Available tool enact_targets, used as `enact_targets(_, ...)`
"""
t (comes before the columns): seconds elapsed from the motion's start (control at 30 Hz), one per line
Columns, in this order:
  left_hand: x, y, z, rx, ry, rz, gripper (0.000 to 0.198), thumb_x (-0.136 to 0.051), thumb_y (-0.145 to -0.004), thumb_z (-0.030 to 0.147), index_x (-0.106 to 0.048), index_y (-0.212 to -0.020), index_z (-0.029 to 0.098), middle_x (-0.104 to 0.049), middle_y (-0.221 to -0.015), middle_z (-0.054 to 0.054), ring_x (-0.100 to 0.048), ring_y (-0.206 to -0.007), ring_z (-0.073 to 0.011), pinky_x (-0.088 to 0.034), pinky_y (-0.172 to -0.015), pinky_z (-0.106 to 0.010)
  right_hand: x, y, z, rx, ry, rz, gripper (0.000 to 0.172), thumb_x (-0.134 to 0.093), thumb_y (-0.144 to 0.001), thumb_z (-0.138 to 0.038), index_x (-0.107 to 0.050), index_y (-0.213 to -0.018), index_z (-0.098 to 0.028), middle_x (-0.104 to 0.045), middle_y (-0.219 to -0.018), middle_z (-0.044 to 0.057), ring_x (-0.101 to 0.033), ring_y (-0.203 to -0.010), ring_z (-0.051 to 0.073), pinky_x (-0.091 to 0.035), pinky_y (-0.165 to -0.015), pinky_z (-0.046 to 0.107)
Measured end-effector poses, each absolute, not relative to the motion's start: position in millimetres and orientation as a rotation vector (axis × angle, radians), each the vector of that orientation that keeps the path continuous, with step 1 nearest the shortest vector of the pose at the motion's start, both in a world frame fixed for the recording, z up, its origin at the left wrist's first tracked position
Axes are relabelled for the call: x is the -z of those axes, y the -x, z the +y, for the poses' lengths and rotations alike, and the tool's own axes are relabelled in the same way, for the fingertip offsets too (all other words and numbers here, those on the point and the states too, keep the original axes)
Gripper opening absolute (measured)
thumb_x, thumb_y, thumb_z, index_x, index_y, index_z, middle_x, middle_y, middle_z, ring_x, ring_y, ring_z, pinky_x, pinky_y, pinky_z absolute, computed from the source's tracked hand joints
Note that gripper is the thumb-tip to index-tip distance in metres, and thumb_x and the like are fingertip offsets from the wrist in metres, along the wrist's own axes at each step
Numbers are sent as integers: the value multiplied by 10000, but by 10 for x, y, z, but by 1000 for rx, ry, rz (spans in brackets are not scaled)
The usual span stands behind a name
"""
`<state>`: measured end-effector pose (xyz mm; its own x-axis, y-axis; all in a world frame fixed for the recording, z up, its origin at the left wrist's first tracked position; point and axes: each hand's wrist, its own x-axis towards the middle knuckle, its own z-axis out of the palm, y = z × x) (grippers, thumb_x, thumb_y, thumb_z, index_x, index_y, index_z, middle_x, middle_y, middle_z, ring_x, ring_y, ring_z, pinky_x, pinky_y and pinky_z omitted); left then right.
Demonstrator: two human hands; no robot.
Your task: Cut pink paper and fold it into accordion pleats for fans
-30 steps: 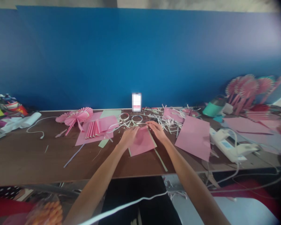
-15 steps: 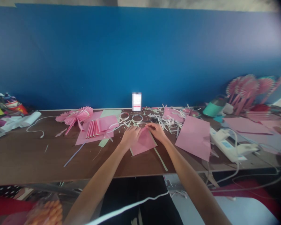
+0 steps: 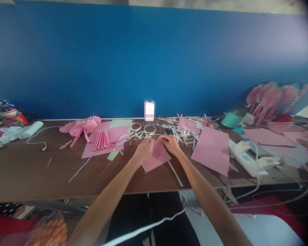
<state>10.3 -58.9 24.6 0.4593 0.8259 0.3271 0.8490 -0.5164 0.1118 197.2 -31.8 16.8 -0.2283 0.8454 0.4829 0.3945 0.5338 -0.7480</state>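
A sheet of pink paper point(image 3: 156, 159) lies on the brown table between my two hands. My left hand point(image 3: 144, 149) rests palm-down on its left upper part, fingers stretched forward. At the sheet's far edge, my right hand point(image 3: 170, 142) has its fingertips pinched together on the paper. A narrow pale green strip point(image 3: 175, 173) runs from beneath the sheet's right side toward the table's front edge. To the left is a pleated pink paper piece point(image 3: 101, 140) on top of flat pink sheets. Another pink sheet point(image 3: 212, 150) lies to the right.
White paper scraps point(image 3: 184, 133) are strewn beyond my hands, with two tape rolls point(image 3: 150, 129) beside them. A phone point(image 3: 149, 111) leans on the blue wall. Pink paper fans point(image 3: 84, 127) lie left. A power strip point(image 3: 247, 159) with cables sits right, near a green-and-black container point(image 3: 233, 117).
The view has shifted slightly. My left hand looks a little flatter on the paper; my right hand keeps its pinch at the far edge.
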Motion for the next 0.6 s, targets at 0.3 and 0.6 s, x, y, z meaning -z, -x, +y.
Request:
enact_targets(0.3, -279, -84, -549, 589, 2649, -1572, 305, -291, -955, 292, -555, -1076, 200, -598, -1021, -69, -534, -985, -180, -402, -851, -286, -167, -1924, -327, -570, 976, -1907, 234, -492, -852, -327, -691, -921, -225, -690, -913, 42, -621, -828, 202, -457, -754, 315)
enact_targets(0.6, -218, -62, -481, 625, 2624, -1489, 278, -338, -941, 265, -599, -1019, 210, -623, -973, -51, -539, -974, -182, -410, -870, -298, -160, -1892, -342, -590, 939, -1984, 242, -538, -842, -338, -669, -1018, -235, -681, -935, 53, -613, -828, 192, -456, -737, 299)
